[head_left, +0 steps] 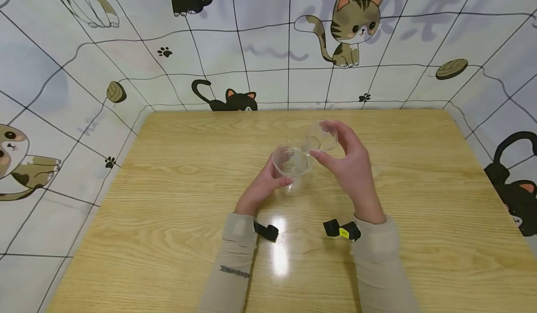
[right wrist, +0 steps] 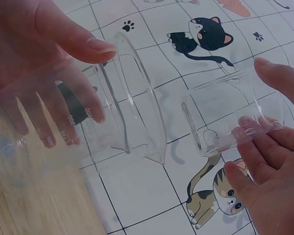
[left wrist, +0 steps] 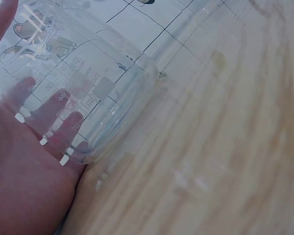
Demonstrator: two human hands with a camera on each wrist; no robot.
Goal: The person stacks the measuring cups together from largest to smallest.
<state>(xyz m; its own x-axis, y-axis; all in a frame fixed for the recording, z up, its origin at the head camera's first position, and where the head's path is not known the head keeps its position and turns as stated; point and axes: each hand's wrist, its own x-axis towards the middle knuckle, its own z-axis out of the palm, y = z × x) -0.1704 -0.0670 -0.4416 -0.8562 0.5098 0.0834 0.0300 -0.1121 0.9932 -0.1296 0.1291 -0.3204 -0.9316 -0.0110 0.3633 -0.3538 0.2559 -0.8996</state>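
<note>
A clear graduated beaker point(head_left: 292, 163) stands near the middle of the wooden table, and my left hand point(head_left: 265, 182) grips it around its side. Printed scale marks show on its wall point(left wrist: 95, 90) in the left wrist view, with fingers visible through it. Two rim-like edges point(right wrist: 159, 127) appear at its mouth in the right wrist view; whether another vessel is nested inside, I cannot tell. Just above and right of that mouth, my right hand point(head_left: 354, 168) holds a smaller clear beaker point(right wrist: 225, 110), tilted, between thumb and fingers. No liquid can be made out in either.
The pale wooden table point(head_left: 176, 182) extends on both sides of the hands. Behind it and at both sides rise white tile-patterned coverings point(head_left: 268, 47) with cartoon cats. Black straps with small devices point(head_left: 341, 229) sit at the wrists.
</note>
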